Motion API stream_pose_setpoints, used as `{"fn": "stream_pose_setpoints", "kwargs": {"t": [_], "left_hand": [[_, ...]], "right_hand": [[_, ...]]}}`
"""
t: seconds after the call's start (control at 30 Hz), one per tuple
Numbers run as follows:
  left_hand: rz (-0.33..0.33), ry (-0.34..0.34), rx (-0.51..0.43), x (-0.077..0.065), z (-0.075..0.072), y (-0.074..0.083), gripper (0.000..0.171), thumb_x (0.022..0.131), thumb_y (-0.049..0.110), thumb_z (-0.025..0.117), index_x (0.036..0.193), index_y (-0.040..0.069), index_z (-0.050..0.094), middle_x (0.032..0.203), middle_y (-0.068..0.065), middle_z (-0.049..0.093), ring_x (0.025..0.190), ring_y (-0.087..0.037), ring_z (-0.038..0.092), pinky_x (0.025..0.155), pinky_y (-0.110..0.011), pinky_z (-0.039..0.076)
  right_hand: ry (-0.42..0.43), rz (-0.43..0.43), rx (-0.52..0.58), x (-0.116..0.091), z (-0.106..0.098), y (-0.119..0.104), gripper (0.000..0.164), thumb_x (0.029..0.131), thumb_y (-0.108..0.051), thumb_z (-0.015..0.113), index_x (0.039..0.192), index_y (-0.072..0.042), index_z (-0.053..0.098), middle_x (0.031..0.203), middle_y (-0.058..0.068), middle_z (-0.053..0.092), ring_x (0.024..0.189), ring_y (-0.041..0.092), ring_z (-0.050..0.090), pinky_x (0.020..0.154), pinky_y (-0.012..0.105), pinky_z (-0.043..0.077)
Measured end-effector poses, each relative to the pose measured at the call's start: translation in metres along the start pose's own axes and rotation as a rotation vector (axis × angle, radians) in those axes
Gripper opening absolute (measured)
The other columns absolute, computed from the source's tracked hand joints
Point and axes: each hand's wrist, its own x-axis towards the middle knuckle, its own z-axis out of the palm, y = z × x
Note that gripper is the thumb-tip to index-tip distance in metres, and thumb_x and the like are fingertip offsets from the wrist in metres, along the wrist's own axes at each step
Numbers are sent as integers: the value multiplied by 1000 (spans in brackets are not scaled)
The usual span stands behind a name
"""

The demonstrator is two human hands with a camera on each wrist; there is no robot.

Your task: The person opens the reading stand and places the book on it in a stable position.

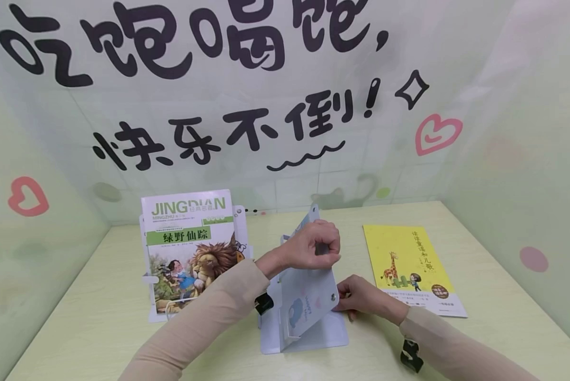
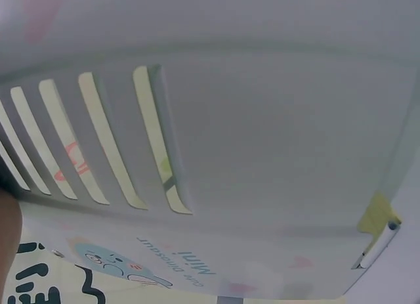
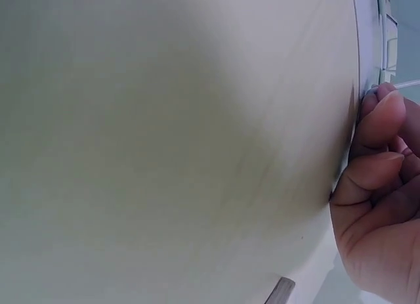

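Note:
A pale blue folding book stand (image 1: 300, 312) with a cartoon print stands in the middle of the table, its panel tilted up from a flat base. My left hand (image 1: 313, 246) is at the panel's upper part with curled fingers and seems to grip its edge; its fingertips are hidden. In the left wrist view the slotted panel (image 2: 275, 153) fills most of the picture. Low on the right side, my right hand (image 1: 368, 299) holds the stand near the base with bent fingers. The right wrist view shows those fingers (image 3: 384, 120) at the stand's edge, beside a thin rod.
To the left, another stand (image 1: 242, 227) carries an upright book with a lion cover (image 1: 189, 254). A yellow children's book (image 1: 404, 259) lies flat on the table (image 1: 485, 338) at the right. Behind, a printed wall sheet (image 1: 246, 185) closes off the back.

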Motion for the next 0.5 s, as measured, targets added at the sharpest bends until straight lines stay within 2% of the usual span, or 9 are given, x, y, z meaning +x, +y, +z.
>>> {"fn": "stream_pose_setpoints", "kwargs": {"t": [0.2,0.27,0.33,0.4,0.43,0.5], "left_hand": [[-14,-1,-60,-2,-2,-1,13,83,4,59,71,10,59,70,-1,59,71,-10,50,75,-28,42],[-52,39,-81,-3,-3,-1,11,84,3,60,75,8,62,75,-3,62,75,-10,53,82,-28,46],[-113,119,-90,-5,-6,-2,7,86,3,61,80,5,64,80,-6,64,80,-12,57,88,-31,48],[-207,233,-110,-7,-9,-3,5,88,3,61,86,1,65,86,-10,66,86,-15,60,94,-32,46],[-264,295,-115,-9,-11,-4,6,89,3,60,90,0,65,89,-12,67,90,-16,61,98,-33,44],[-403,422,-153,-12,-16,-8,11,91,5,58,98,-2,64,98,-15,66,97,-19,61,96,-33,46]], "right_hand": [[18,46,46,-9,3,0,9,86,-8,66,89,1,68,64,2,59,50,7,51,48,16,41],[43,46,60,-15,6,0,9,87,-7,64,90,1,66,67,2,59,53,7,53,49,16,41],[87,29,53,-21,10,-1,9,87,-6,64,91,2,65,70,2,59,55,7,53,49,16,42],[146,20,45,-29,15,-4,9,86,-4,63,93,3,64,72,2,59,55,5,53,48,17,42],[175,15,42,-33,19,-6,9,85,-3,63,93,3,64,72,2,58,55,5,52,48,18,43],[226,-4,54,-40,27,-12,11,83,-2,64,93,3,63,71,1,57,54,3,51,46,19,43]]}}
